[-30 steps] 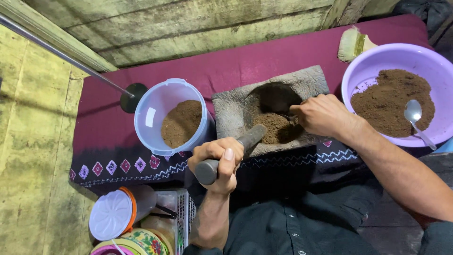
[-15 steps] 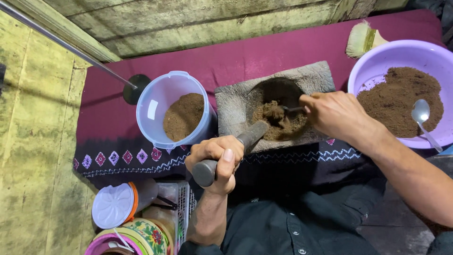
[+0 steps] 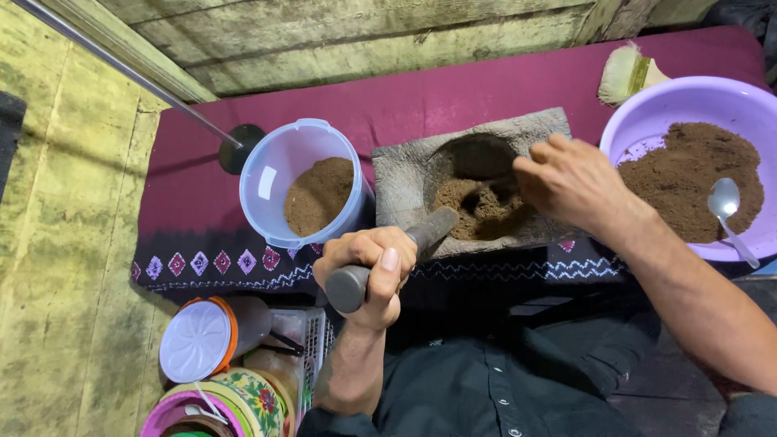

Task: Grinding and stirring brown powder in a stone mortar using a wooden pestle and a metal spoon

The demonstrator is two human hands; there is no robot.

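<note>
Nearest the person, a white-lidded jar (image 3: 198, 340) and flowered tins (image 3: 243, 400) sat low at the left, off the work area. The left hand (image 3: 368, 271) was clenched round the pestle (image 3: 392, 257), fingers wrapped tight on the thick end, thumb on top. The pestle leaned with its far tip on the mortar's near edge, apparently parked so the bowl stayed free. The stone mortar (image 3: 405, 174) sat on the maroon cloth (image 3: 186, 202) covering the surface, brown powder (image 3: 473, 206) in its hollow. The right hand (image 3: 575, 182) hovered over the hollow, fingers curled down into the powder; whether they pinched any I couldn't tell. Left of the mortar, touching it, a clear tub (image 3: 275, 174) held more powder. At the right a purple basin (image 3: 672, 105) held a bigger heap with a spoon (image 3: 724, 202) in it. Farthest, a brush (image 3: 623, 73) lay by the wooden wall.
</note>
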